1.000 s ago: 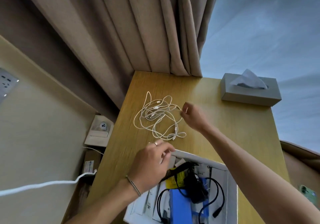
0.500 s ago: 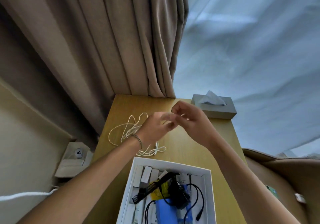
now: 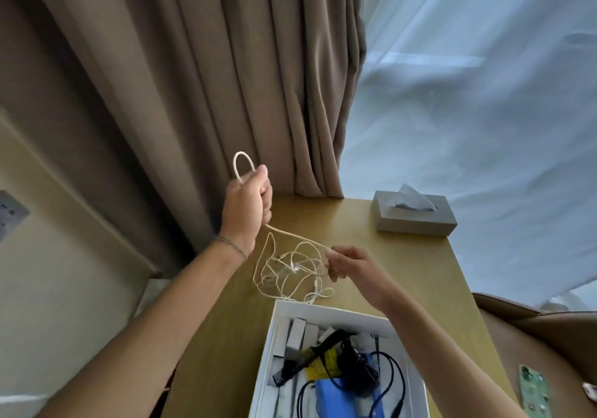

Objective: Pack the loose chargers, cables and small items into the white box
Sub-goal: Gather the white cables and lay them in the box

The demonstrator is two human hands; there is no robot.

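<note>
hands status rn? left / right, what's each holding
Left hand: closed in a fist on the white cable, loop sticking out above.
Right hand: fingers pinched on the same cable, lower down.

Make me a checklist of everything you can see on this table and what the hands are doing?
Surface: wooden table, mostly bare.
Job's things: white box open at the near edge, already holding a black comb, a blue item and black cables.
Clutter: grey tissue box at the far corner.
Grips: left hand raised, shut on a loop of cable; right hand pinching the same cable lower down.
Cables: white cable tangled, partly lifted, not yet boxed.
Surroundings: brown curtain, sheer curtain.
</note>
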